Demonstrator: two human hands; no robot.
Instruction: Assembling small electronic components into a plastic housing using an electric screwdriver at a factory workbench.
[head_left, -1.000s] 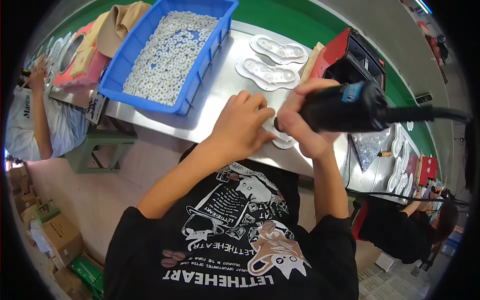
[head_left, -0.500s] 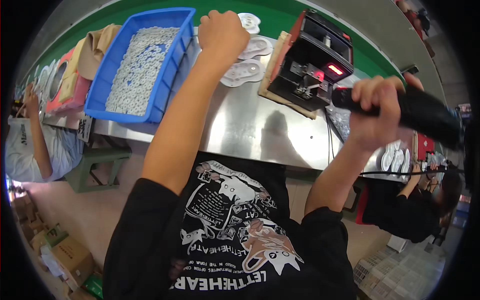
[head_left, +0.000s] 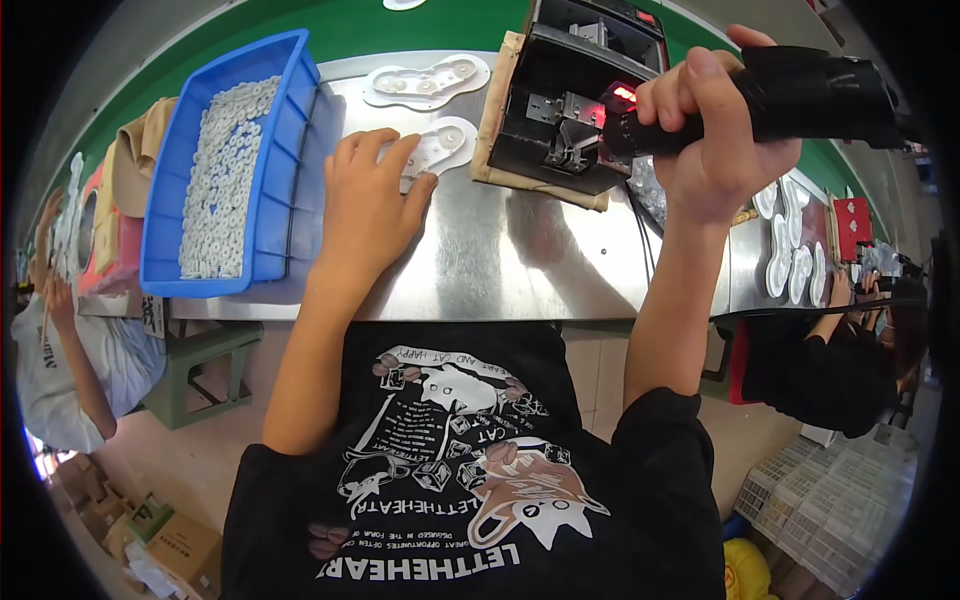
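My left hand (head_left: 372, 195) is low over the metal bench. Its thumb and fingers straddle the near end of a white, lobed plastic piece (head_left: 445, 147) with small round fittings, partly hidden by the hand. Just beyond it lies a similar white piece (head_left: 425, 84), untouched. My right hand (head_left: 715, 130) is wrapped round a black electric screwdriver (head_left: 800, 95), held almost level. Its front end points left, at the front of a black screw feeder (head_left: 560, 95) with a red lit display. The driver's tip is hard to make out against the feeder's metal parts.
A blue bin (head_left: 270, 200) full of small pale rings stands on the left of the metal bench (head_left: 500, 270). Dark cables hang by the feeder. More white pieces (head_left: 785, 245) lie at the right. Other people sit at both sides, one beside a green stool (head_left: 205, 370).
My left hand has come down from a raised fist onto a white piece. The right hand and screwdriver have shifted up and left toward the feeder. The whole view has shifted too.
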